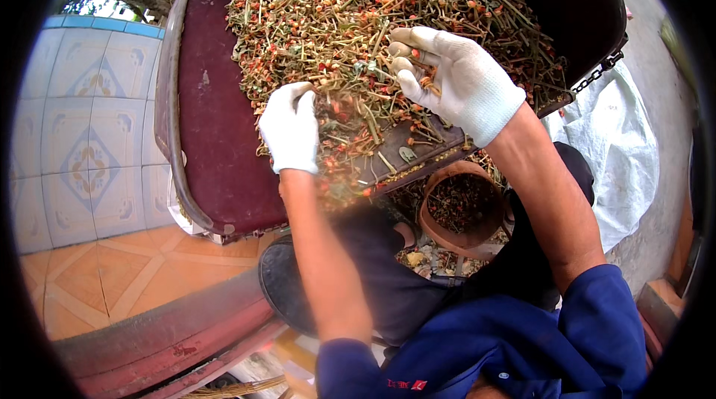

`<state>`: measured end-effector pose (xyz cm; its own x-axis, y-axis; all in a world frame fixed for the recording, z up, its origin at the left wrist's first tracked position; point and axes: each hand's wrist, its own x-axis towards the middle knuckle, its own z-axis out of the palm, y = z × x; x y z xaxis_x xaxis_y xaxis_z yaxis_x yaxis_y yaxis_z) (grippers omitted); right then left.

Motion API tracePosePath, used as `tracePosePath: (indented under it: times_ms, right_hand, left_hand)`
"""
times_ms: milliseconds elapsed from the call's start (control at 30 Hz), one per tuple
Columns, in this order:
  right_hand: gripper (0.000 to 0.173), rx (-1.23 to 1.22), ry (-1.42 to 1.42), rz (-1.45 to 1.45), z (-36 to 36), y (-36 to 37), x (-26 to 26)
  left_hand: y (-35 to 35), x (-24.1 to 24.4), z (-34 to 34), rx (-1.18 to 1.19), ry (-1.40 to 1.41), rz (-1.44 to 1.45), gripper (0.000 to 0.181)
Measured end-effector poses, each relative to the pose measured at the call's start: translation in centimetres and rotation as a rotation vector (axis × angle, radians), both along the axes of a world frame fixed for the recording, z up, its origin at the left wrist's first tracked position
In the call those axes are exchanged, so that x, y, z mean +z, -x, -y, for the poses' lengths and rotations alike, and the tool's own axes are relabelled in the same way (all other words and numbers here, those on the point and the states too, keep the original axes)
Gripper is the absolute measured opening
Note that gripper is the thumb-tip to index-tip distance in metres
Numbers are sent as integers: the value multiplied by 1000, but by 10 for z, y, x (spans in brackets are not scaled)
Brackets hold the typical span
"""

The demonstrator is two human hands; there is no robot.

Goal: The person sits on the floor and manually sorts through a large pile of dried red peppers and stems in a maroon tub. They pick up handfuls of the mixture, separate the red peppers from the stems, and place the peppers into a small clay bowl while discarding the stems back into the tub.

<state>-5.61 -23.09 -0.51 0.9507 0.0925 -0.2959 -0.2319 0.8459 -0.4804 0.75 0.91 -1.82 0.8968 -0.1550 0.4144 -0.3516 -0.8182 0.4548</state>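
Note:
A large heap of dried plant stems with small red and orange pieces (347,18) lies in a dark red metal cart bed (207,102). My left hand (291,125), in a white knit glove, is at the heap's lower left edge, thumb and fingertips close together; whether anything is between them I cannot tell. My right hand (453,74), gloved alike, is turned palm inward over the heap's right part, fingers curled around a few orange-tipped stems. Below the bed's front edge, between the legs, stands a round brown container (428,214) with dark plant bits inside.
A chain (598,72) hangs at the bed's right corner, above a white woven sack (621,158) on the concrete. A tiled wall (92,136) and orange floor tiles (134,276) lie left. Loose plant bits are scattered under the bed's front edge.

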Motion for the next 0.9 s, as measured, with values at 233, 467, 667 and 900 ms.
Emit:
tracePosePath:
  times_ms: [233,467,667,900]
  right_hand:
    - [27,-18,17,-20,0,2,4]
    - [25,-21,10,-11,0,2,5]
    - [25,0,-14,-1,0,2,2]
    - [26,-1,6,3,-3,0,0]
  left_hand:
    - [5,12,0,94,172,-174,19]
    - [9,9,-16,125,69,-153,23]
    - [10,9,-21,131,28,-169,26]
    - [6,-1,-2,13,-245,-99,24]
